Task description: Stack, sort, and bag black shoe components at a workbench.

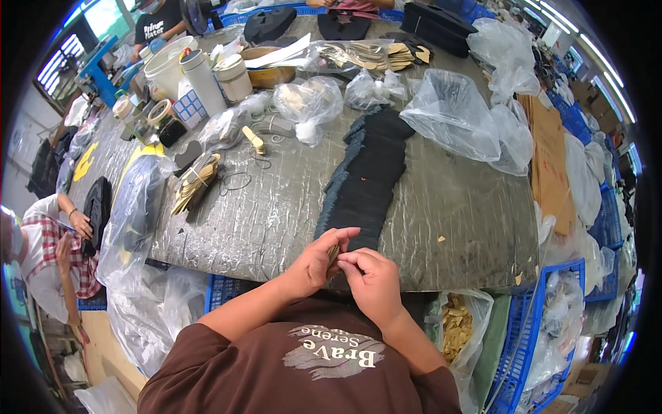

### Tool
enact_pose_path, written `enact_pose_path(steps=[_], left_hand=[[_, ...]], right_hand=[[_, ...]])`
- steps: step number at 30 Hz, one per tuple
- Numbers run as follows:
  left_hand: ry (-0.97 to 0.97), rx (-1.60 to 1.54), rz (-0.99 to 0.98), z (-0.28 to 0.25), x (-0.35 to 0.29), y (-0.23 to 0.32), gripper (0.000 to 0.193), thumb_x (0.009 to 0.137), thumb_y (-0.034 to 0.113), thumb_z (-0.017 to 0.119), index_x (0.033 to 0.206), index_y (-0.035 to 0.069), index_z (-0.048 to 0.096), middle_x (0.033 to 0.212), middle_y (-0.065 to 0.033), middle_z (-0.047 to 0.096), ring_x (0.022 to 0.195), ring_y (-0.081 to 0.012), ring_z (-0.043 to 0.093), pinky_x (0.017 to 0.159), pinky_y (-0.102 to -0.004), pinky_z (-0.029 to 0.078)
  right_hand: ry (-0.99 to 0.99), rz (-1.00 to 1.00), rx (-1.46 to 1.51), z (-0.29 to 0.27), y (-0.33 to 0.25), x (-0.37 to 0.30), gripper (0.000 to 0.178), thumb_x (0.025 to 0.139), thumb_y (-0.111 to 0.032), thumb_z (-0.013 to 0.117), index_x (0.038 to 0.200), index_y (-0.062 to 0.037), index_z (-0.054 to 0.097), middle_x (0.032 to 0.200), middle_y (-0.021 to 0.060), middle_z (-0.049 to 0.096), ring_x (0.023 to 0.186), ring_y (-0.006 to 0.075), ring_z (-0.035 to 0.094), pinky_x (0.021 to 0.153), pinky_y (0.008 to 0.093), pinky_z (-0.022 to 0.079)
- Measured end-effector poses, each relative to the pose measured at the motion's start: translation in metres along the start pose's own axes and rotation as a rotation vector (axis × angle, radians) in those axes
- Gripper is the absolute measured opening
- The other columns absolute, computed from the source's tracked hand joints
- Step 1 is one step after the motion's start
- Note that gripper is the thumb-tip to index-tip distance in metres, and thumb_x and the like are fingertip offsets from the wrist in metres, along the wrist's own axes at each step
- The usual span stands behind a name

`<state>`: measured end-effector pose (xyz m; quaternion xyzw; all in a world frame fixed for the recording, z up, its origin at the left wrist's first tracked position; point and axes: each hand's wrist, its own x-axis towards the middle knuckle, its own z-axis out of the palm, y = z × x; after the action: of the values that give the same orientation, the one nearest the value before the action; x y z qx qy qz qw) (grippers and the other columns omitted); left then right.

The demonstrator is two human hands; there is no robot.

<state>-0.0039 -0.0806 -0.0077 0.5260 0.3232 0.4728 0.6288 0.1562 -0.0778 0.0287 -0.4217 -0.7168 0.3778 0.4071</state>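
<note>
My left hand (314, 262) is closed around a small stack of thin tan pieces (333, 253), near the front edge of the table. Right beside it, my right hand (373, 279) pinches with thumb and forefinger at the edge of that stack. What sits in this pinch is too small to make out. Just beyond both hands, a long row of overlapping black fabric pieces (369, 169) with blue-grey edges runs away across the table. Its near end is partly hidden by my fingers.
A tied bundle of tan strips (196, 182) lies to the left. Clear plastic bags (455, 114), white tubs (169, 65) and black stacks (436, 29) stand farther back. A blue crate (527, 338) is at the lower right. A co-worker's hand (81, 225) shows at the left.
</note>
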Motion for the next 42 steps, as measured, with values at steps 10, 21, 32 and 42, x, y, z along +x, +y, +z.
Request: enact_pose_path(steps=[10, 21, 32, 42], left_hand=[[-0.006, 0.595, 0.228, 0.003, -0.004, 0.007, 0.088, 0.086, 0.071, 0.033, 0.138, 0.0, 0.037, 0.091, -0.0131, 0.044, 0.079, -0.0248, 0.046, 0.072, -0.0352, 0.041], [-0.042, 0.487, 0.168, 0.011, -0.044, 0.001, 0.06, 0.091, 0.04, 0.054, 0.131, -0.003, 0.044, 0.09, -0.0121, 0.049, 0.084, -0.0257, 0.047, 0.079, -0.0349, 0.041], [-0.041, 0.557, 0.064, 0.011, -0.047, 0.002, 0.044, 0.094, 0.026, 0.049, 0.126, -0.004, 0.047, 0.092, -0.014, 0.048, 0.085, -0.0258, 0.048, 0.079, -0.0363, 0.04], [0.391, 0.127, -0.262, 0.006, -0.04, 0.002, 0.024, 0.099, 0.02, 0.045, 0.089, 0.002, 0.056, 0.076, -0.0026, 0.058, 0.071, -0.0102, 0.056, 0.065, -0.0257, 0.047]], right_hand=[[-0.084, 0.183, 0.138, 0.001, 0.003, -0.006, 0.004, 0.081, 0.0, 0.066, 0.082, 0.003, 0.063, 0.076, 0.0058, 0.064, 0.067, 0.0094, 0.059, 0.059, 0.0233, 0.046], [-0.257, 0.505, 0.823, 0.019, 0.021, -0.046, 0.012, 0.085, -0.009, 0.069, 0.087, 0.0014, 0.063, 0.083, 0.002, 0.064, 0.076, 0.0058, 0.057, 0.068, 0.0209, 0.047], [-0.248, 0.655, 0.98, 0.027, 0.028, -0.052, 0.003, 0.084, 0.002, 0.062, 0.085, 0.0008, 0.064, 0.083, 0.0027, 0.064, 0.075, 0.0067, 0.057, 0.069, 0.0207, 0.047], [-0.195, 0.589, 1.403, 0.029, 0.04, -0.045, 0.007, 0.091, -0.004, 0.05, 0.097, -0.0023, 0.053, 0.086, 0.0058, 0.059, 0.078, 0.0126, 0.056, 0.076, 0.0269, 0.046]])
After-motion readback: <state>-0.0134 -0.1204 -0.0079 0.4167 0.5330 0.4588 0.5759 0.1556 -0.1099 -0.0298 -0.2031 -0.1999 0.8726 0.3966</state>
